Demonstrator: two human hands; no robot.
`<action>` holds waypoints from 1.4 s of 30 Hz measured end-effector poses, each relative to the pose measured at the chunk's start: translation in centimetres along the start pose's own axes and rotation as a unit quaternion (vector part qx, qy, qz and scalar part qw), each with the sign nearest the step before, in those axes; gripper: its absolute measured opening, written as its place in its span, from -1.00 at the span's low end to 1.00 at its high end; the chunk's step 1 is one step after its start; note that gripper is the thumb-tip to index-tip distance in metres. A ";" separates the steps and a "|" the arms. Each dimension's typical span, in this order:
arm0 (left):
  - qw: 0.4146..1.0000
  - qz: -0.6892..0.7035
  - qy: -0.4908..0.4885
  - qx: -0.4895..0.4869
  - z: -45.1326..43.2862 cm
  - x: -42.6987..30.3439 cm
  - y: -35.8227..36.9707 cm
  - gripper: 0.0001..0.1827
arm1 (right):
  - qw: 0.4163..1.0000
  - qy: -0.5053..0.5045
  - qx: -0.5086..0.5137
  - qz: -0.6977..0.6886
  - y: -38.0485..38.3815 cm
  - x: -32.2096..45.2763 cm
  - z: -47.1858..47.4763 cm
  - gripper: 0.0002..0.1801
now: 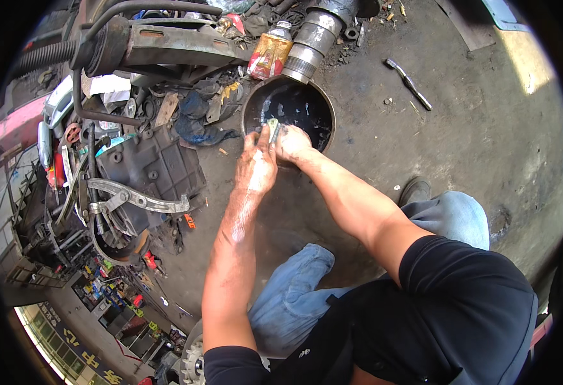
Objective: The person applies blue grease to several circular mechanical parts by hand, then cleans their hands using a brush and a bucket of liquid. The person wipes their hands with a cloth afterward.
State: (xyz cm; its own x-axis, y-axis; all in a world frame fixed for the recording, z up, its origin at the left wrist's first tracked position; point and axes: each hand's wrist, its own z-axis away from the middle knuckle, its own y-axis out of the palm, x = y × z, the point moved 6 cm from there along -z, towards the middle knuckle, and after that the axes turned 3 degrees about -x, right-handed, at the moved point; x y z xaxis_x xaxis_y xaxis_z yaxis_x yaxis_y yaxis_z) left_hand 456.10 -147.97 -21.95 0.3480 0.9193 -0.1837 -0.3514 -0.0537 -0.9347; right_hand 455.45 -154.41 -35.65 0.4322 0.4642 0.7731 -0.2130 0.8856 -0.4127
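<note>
A round metal basin [331,108] with dark liquid inside stands on the floor in front of me. Over its near side, my left hand [257,161] grips a small pale object [272,126], perhaps a brush, with the fingers pointing to the basin. My right hand [293,142] is close beside it, low at the basin's near edge; its fingers are partly hidden, and whether it holds something does not show. Behind the basin, a stepped metal shaft [310,43] with a threaded end leans at the rim, next to a red and yellow can [270,52].
Left of the basin lie a dark blue rag [197,120], a cast metal housing [142,161] and a gear puller [142,198], among many greasy parts. A dark-and-silver rod-like tool [409,84] lies on the concrete floor to the right. My knees are near the basin.
</note>
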 end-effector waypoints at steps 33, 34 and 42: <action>0.960 0.190 -0.187 0.089 -2.5 0.6 2.9 -0.63 | 0.785 -0.195 0.152 0.568 -2.7 1.6 -0.4 -0.50; 0.968 0.161 -0.173 0.079 -2.5 0.5 2.8 -0.62 | 0.820 -0.154 0.150 0.531 -2.6 1.5 -0.8 -0.49; 0.985 0.020 -0.133 0.104 -4.0 1.9 3.0 -0.62 | 0.828 -0.294 0.096 0.468 2.0 3.9 2.8 -0.51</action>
State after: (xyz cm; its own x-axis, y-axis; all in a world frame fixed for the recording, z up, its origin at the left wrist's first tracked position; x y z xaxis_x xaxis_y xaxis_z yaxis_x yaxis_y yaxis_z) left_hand 459.22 -147.94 -26.32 0.0996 0.9894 -0.1060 -0.5402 -0.0357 -0.8407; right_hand 454.28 -150.77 -32.14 -0.4903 0.8245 0.2826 -0.3736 0.0941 -0.9228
